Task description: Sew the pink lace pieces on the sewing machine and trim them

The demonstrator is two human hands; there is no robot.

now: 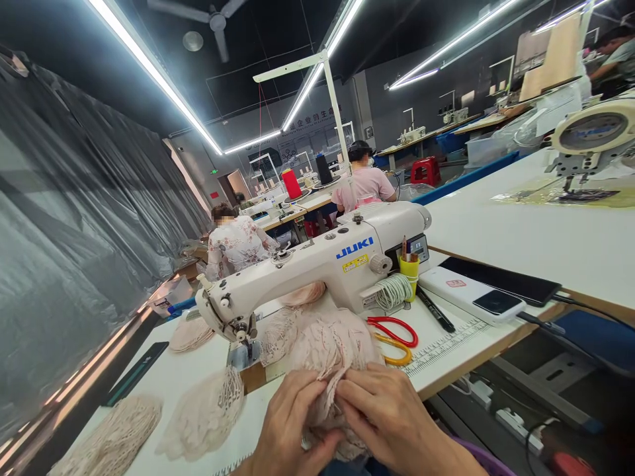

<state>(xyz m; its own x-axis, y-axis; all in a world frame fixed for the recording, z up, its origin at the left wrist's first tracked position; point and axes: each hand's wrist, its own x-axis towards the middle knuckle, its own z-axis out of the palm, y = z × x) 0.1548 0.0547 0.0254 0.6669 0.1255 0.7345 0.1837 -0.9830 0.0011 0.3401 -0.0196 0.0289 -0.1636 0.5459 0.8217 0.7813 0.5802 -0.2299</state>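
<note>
My left hand [292,420] and my right hand [381,410] both pinch a bunch of pale pink lace fabric [332,344] at the table's near edge. Their fingertips face each other across a gathered fold, and the lower part of the cloth is partly hidden behind the hands. The bunch reaches back to the white sewing machine [317,258], whose needle area [247,347] is to the left of the cloth. Beside the bunch on its right lie scissors with one red handle [397,327] and one yellow handle.
Lace piles [206,416] lie on the left of the table, near a dark flat strip [136,373]. On the right are a yellow cup of pens [409,274], a black marker [435,311], a white box [471,294] and a phone [497,302]. Co-workers sit further back.
</note>
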